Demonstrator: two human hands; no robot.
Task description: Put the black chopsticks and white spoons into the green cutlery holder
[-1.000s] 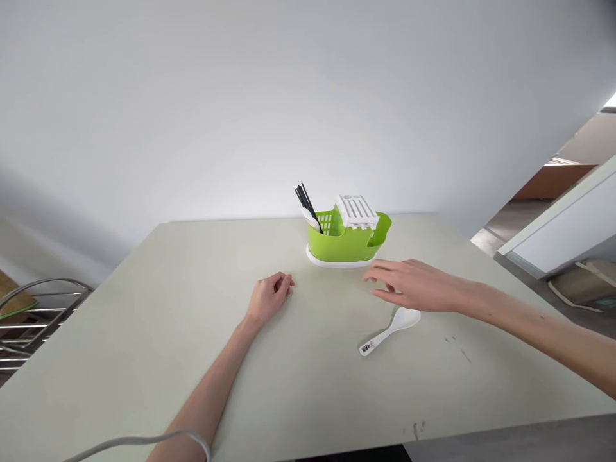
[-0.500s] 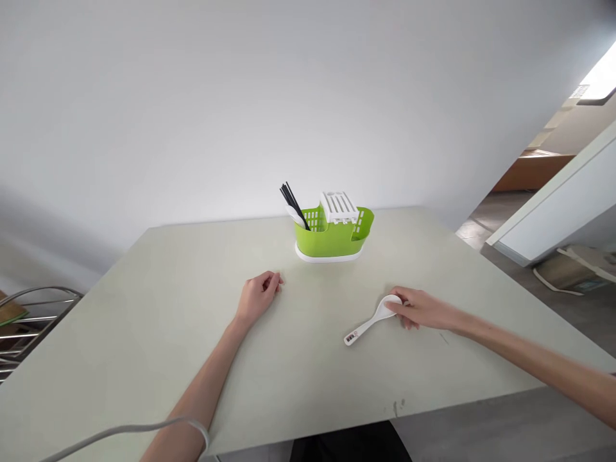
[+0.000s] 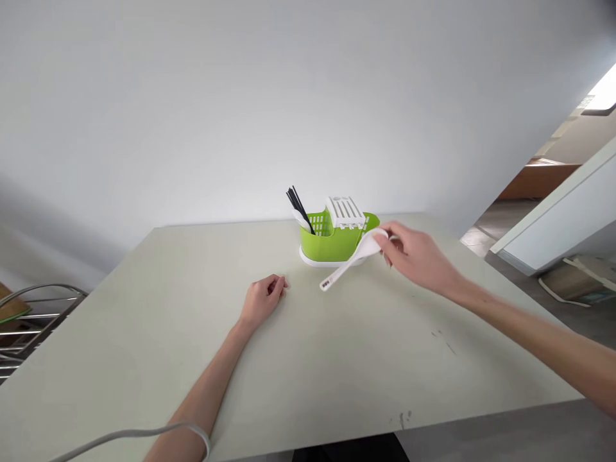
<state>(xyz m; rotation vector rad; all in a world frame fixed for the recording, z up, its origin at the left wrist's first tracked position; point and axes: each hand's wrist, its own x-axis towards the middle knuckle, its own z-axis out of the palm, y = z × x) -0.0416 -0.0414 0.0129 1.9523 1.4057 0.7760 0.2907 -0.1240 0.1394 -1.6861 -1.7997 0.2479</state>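
My right hand (image 3: 414,256) is closed on the bowl end of a white soup spoon (image 3: 353,258), which hangs above the table with its handle slanting down to the left. Behind the spoon stands a green cutlery holder (image 3: 325,247) with a white slotted top (image 3: 345,210) and a white base. Its left compartment holds several black chopsticks (image 3: 299,206) and another white spoon (image 3: 301,219), both leaning left. My left hand (image 3: 264,297) rests on the table in front of the holder, fingers curled, with nothing seen in it.
The pale table (image 3: 158,321) meets a white wall at the back. A grey cable (image 3: 135,432) crosses my left forearm. Beyond the left edge is a metal rack (image 3: 38,327). A white panel (image 3: 568,199) stands off to the right.
My right hand has lifted the white soup spoon off the table and carried it forward and slightly left, to the front of the green holder. My left hand stays in place.
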